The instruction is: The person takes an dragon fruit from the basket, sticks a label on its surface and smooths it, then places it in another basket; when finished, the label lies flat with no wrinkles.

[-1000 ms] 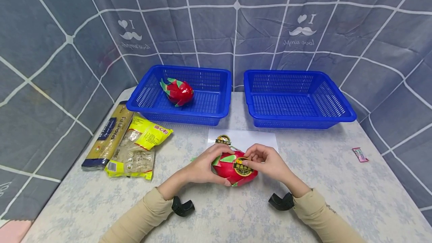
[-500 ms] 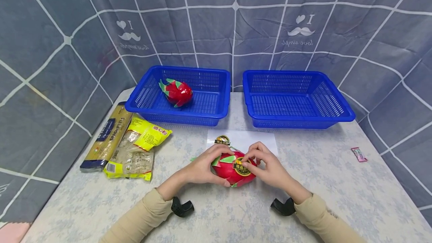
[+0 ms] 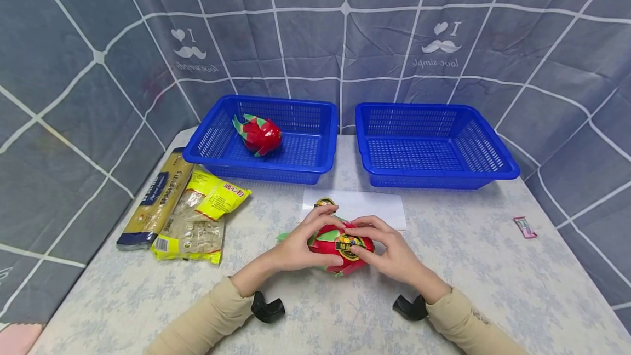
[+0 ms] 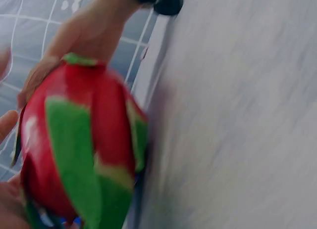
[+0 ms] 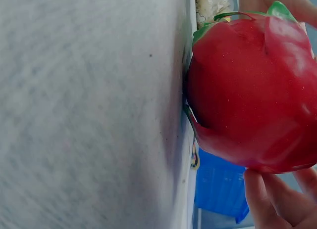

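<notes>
The left hand (image 3: 293, 248) grips the dragon fruit's (image 3: 325, 246) leafy end, the right hand (image 3: 396, 252) its opposite end; light, even pressure should suit smoothing its sticker (image 3: 349, 240).

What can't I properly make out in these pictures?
- Head view: part of the sticker on the held fruit, covered by the right hand's thumb.
- Head view: the lower part of the spare sticker on the white sheet, behind the left hand's fingers.
- Head view: the writing on the pink packet, too small.
- Head view: the sleeves, cut off by the bottom edge.
- Left wrist view: the tablecloth's pattern, blurred.
</notes>
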Available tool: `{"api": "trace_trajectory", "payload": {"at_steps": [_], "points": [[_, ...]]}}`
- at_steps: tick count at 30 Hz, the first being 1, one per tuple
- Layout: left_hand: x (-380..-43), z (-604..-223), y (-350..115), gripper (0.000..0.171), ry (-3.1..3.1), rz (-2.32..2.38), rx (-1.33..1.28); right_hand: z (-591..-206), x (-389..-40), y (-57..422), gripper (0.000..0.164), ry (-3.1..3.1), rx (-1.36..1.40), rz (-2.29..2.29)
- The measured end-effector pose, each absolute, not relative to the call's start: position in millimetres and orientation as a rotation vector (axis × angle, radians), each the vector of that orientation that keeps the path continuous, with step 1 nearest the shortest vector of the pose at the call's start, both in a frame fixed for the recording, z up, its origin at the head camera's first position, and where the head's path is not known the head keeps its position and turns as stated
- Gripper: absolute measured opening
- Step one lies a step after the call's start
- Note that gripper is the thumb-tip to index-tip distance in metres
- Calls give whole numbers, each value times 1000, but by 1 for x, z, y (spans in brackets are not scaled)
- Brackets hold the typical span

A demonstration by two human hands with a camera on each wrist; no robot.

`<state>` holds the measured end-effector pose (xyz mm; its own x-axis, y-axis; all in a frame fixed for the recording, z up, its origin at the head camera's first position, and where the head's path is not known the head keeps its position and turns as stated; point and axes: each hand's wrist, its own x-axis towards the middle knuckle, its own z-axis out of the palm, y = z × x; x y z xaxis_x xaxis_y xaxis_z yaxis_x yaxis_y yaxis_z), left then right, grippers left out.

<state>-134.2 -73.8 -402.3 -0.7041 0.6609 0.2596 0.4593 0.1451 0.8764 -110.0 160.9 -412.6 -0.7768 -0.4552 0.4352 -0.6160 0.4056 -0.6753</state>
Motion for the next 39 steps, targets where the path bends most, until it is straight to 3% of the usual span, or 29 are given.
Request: {"api": "trace_trajectory", "payload": {"at_steps": [3,6,15,24,39], "points": [[-131,-407,-68,24,2217,1698,1110,-415,-112,162,35,-2458,967,1287],[-133,-414,-66,16,2231,1752,1138,-424,-116,166,39,-2501,971,1270],[-123,-393,-66,20,2229,1795,1099,-421,-113,165,48,-2573,1028,1382],[-136,-421,-67,22,2144,1870,1034,-420,-114,166,61,-2630,1072,1574],[-136,-419,-68,15,2134,1869,1075,-428,-120,171,36,-2522,1105,1929]]}}
